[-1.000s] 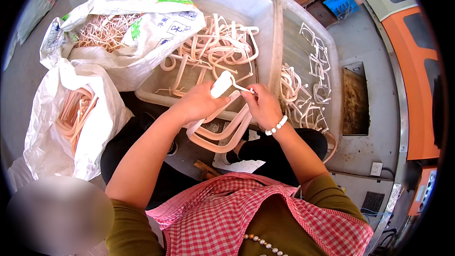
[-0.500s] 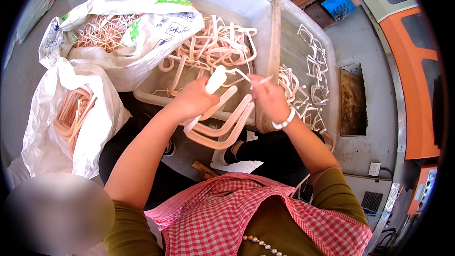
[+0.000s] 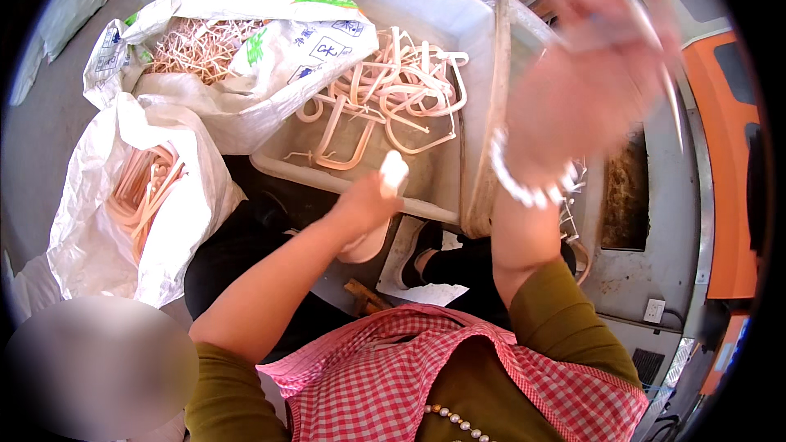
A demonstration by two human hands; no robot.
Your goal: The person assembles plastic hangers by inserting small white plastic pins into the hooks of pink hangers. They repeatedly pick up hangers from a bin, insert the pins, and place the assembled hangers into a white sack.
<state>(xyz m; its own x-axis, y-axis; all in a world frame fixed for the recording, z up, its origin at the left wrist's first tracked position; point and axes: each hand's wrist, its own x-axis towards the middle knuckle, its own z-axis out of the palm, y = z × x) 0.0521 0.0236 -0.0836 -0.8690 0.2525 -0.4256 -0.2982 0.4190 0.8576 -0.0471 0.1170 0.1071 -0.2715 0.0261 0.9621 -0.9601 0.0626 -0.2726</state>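
Note:
My left hand [image 3: 367, 206] is closed round a bundle of pale plastic U-shaped handles. Their white ends [image 3: 394, 170] stick out above the fist, and a curved part [image 3: 365, 247] shows beneath it; the fist hides the rest. Raised high over the right-hand bin is my right hand [image 3: 589, 82], wearing a white bead bracelet and badly smeared by motion. Along its outer side runs a thin pale strip [image 3: 675, 115]; whether the fingers grip it is unclear. In the white bin [image 3: 315, 175] ahead lies a tangled heap of pinkish U-shaped handles [image 3: 401, 86].
At the left, one white woven sack [image 3: 270, 110] holds thin pinkish scraps [image 3: 201, 49]; a nearer sack [image 3: 90, 237] holds curved pieces [image 3: 143, 192]. The second bin's rim [image 3: 483, 127] adjoins the first. An orange machine [image 3: 720, 196] stands at the far right.
My right hand has left the handle ends and swung up and right, a thin strip alongside it. My left hand has shifted slightly right and down, and its bundle has turned. The view has shifted slightly.

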